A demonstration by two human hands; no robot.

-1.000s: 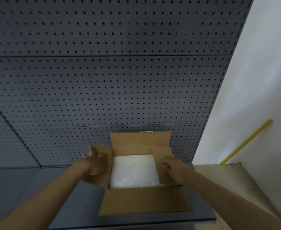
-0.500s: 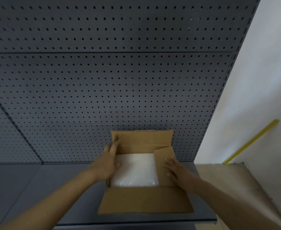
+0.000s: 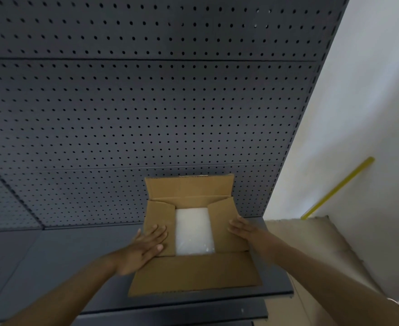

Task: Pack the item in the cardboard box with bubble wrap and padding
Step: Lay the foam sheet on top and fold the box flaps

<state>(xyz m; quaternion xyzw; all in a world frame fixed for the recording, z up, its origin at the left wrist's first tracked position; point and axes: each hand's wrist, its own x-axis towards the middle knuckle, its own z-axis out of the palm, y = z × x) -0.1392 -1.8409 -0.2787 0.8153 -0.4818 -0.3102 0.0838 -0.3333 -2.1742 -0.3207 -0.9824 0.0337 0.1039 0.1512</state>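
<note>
- Since the earlier frames, both side flaps of the brown cardboard box [image 3: 195, 270] have been folded inward; the left flap stood up under the left hand before and now lies flat.
- The left hand [image 3: 144, 249] rests palm down on the left side flap [image 3: 161, 228], fingers straight and spread, its grip closed round nothing.
- Between the two flaps a white strip of bubble wrap [image 3: 194, 230] shows inside the box; the item itself is hidden under it.
- The right hand [image 3: 242, 228] lies flat on the outer edge of the right side flap [image 3: 224, 225], fingers extended, its grip likewise holding nothing.
- The far flap stands upright and the near flap lies open toward the person.
- The box sits on a dark grey metal shelf [image 3: 59, 262] in front of a dark perforated back panel [image 3: 146, 114].
- At the right, a yellow stick [image 3: 338, 188] leans on the white wall [image 3: 370, 90].
</note>
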